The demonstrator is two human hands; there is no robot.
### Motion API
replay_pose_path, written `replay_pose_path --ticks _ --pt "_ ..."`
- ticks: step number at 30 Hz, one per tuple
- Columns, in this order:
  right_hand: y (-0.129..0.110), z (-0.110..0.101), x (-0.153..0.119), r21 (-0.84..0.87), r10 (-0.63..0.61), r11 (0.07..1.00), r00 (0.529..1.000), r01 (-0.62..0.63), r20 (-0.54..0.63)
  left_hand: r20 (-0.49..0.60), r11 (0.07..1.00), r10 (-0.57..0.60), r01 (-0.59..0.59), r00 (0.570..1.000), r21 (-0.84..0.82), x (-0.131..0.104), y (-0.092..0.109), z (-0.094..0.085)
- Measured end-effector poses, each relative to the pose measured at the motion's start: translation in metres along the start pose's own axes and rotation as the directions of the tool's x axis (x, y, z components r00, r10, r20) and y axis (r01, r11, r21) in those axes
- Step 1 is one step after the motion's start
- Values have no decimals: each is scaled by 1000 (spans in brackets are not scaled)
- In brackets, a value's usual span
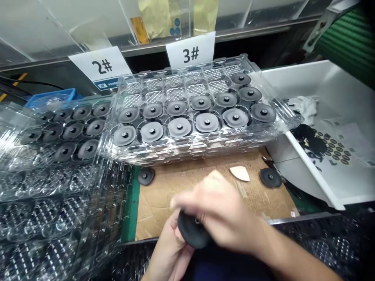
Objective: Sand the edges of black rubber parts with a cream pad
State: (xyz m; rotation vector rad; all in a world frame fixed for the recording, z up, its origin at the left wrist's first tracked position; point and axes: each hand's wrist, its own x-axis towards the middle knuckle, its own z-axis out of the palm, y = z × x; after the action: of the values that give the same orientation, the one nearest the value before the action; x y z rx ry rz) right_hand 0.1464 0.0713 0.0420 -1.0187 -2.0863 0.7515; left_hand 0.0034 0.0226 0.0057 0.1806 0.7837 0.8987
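Observation:
In front of my body a round black plastic disc with a small central stud [191, 230] is gripped by my left hand [172, 249], its fingers wrapped round the disc's left edge and underside. Over the same disc lies my right hand [219, 214], blurred by motion, with bent, closed fingers at the disc's upper face. Whether those fingers pinch something small is hidden. Two similar discs rest on the cardboard sheet [166, 207]: a left disc [145, 176] and a right disc [270, 177]. Between them, beyond my right hand, sits a pale wedge-shaped piece [240, 173].
Behind the cardboard stands a stack of clear plastic trays [187, 146], the top one partly filled with discs. More clear trays [67, 168] are piled at left. A white bin [322, 171] at right contains black scraps and label sheets. Signs marked 2# [101, 67] and 3# [191, 50] hang behind.

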Motion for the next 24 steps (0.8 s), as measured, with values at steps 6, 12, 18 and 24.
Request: replay_pose_path --ticks 6,12,18,24 --pt "73 25 -47 49 549 834 835 -549 14 -1 992 -23 23 1000 -122 3 4 -9" --pt "78 77 -104 -92 578 810 815 -579 -35 -62 981 -10 -2 998 -196 12 -1 -17" --pt "87 74 -85 -113 577 805 813 -583 -80 -125 967 65 -94 990 -238 15 -6 -16" --pt "66 65 -82 22 501 865 865 -501 -8 -119 966 144 -165 982 -200 11 -8 -18"
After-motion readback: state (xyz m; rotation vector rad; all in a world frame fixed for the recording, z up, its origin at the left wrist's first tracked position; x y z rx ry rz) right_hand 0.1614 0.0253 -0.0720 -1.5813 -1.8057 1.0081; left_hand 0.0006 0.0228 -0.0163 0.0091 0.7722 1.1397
